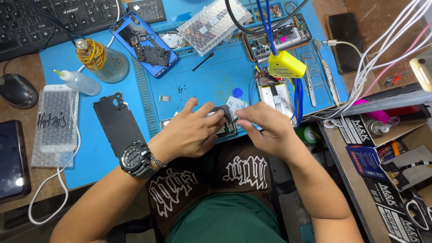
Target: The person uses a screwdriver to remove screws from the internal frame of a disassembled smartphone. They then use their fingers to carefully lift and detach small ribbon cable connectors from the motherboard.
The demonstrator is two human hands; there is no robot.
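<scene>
Desk (27,74), wood, bearing a blue mat (207,81), keyboard (54,18), mouse (15,90) and a dark phone (346,40). On the mat: blue phone shell (144,42), black plate (118,123), two bottles (103,60), bubble-wrapped parts (213,22), tweezers (309,83).

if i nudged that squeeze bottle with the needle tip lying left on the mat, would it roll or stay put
The squeeze bottle lies on its side on the blue mat, round-bodied, so it would probably roll. It looks like thin, pale plastic, likely light and squashy. The thin tip seems bendable.
</scene>
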